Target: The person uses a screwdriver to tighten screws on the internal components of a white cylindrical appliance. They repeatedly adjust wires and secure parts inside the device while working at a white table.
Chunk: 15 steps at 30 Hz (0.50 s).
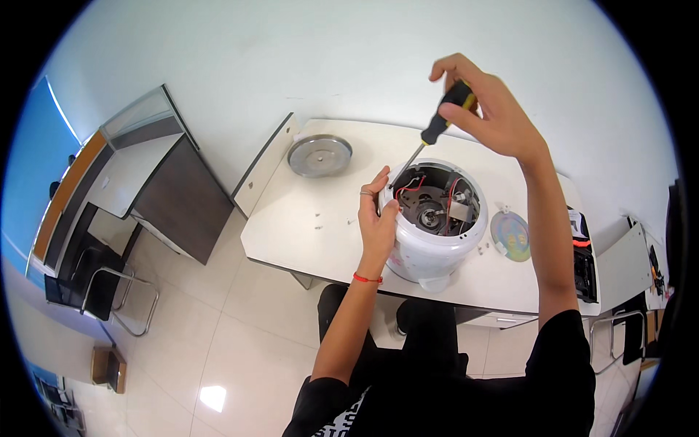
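Observation:
A white rice cooker [429, 258] stands on the table with its round opening upward, showing red wires and metal parts inside. My left hand [378, 226] grips its left rim, fingers and thumb on either side of the screwdriver's tip. In my right hand [495, 109], raised above the cooker, is a black-and-yellow screwdriver [437, 125]. The shaft slants down to the left, its tip at the rim beside my left fingers. Whether the tip sits in a screw is too small to tell.
A round metal plate [320, 156] lies at the table's back left. Small screws [317, 221] are scattered left of the cooker. To its right are a colourful round disc [511, 236] and a black tool case [585, 273]. A low panel [266, 164] edges the table's left side.

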Each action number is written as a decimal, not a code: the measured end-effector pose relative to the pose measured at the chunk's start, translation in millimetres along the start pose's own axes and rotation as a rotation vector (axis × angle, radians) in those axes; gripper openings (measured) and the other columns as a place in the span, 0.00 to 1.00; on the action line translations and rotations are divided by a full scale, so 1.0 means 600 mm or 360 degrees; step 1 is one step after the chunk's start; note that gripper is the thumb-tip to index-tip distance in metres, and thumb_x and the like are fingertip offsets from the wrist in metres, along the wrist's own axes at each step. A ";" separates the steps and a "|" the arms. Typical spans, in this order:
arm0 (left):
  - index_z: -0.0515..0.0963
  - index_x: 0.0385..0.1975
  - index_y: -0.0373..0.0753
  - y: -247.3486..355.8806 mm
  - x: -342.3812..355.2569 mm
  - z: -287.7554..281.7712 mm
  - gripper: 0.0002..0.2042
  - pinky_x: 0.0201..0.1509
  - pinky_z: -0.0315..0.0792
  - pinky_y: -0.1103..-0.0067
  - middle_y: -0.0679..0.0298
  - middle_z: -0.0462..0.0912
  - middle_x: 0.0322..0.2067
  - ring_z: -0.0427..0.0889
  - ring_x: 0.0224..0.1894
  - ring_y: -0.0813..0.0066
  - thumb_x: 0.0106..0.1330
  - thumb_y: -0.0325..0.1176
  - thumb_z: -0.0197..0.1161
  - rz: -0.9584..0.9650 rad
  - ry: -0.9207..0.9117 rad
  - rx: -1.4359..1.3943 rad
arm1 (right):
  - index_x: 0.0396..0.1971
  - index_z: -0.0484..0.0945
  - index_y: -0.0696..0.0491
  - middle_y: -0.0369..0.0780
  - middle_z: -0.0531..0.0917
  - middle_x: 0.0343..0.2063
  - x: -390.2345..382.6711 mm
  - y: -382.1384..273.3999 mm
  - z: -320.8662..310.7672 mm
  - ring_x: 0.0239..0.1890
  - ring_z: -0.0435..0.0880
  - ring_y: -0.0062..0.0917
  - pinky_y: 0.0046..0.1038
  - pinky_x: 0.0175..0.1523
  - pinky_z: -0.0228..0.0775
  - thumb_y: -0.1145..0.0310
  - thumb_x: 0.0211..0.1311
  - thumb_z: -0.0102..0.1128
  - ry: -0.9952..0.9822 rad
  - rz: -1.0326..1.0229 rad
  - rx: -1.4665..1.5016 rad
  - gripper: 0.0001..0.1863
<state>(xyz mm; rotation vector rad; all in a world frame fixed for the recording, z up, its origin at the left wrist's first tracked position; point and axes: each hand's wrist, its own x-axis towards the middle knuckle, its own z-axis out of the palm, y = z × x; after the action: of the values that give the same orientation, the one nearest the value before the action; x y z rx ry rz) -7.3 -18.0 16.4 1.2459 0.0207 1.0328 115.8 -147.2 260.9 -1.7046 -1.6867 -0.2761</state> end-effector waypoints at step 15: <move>0.70 0.60 0.31 0.004 -0.001 0.004 0.22 0.80 0.57 0.70 0.47 0.70 0.72 0.69 0.73 0.63 0.64 0.16 0.48 -0.0029 0.0011 -0.0056 | 0.40 0.75 0.53 0.33 0.76 0.29 0.014 0.010 -0.009 0.30 0.71 0.18 0.23 0.37 0.66 0.65 0.64 0.71 -0.0042 -0.0222 0.0090 0.13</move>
<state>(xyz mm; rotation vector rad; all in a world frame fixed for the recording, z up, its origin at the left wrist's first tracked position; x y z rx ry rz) -7.6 -20.3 18.9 1.2082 0.0190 1.0180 124.0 -143.4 268.0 -1.5585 -1.8193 -0.2694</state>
